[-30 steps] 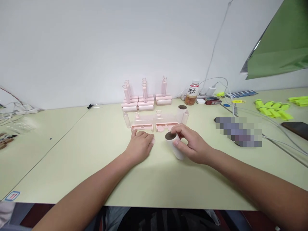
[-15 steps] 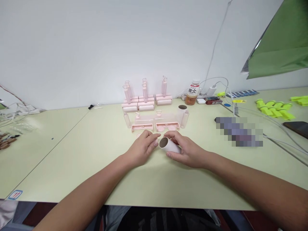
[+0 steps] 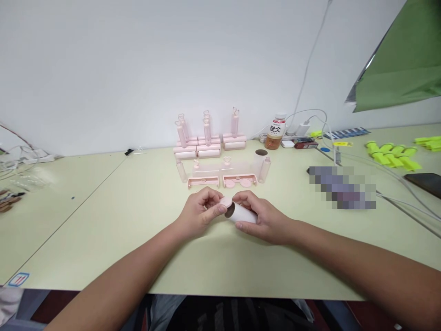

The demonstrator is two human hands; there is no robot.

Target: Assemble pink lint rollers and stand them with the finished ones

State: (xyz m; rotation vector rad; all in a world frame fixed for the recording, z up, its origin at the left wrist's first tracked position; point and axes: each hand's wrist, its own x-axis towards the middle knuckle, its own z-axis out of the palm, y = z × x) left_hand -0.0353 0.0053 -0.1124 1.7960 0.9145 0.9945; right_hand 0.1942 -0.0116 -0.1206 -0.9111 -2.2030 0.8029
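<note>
My left hand (image 3: 202, 212) pinches a round pink end cap (image 3: 226, 202) at the near rim of a white paper-core roll (image 3: 243, 214). The cap is tilted and covers the upper part of the roll's opening; the brown inside still shows below it. Around the roll my right hand (image 3: 265, 218) is closed, holding it on its side with the opening toward the left. Just beyond my hands lie two pink plastic trough-shaped parts (image 3: 203, 182), and two more round pink caps (image 3: 237, 183) rest by the right one.
Behind stand a second white roll (image 3: 261, 158), clear pink tubes (image 3: 181, 171) and several assembled pink lint-roller pieces (image 3: 209, 151). A drink bottle (image 3: 276, 132), cables and a charger (image 3: 302, 129) are at the back right. Yellow-green plastic parts (image 3: 392, 156) and a phone (image 3: 423, 183) lie right.
My left hand has brought the pink cap up to the roll's open end. The roll has shifted slightly left in my right hand.
</note>
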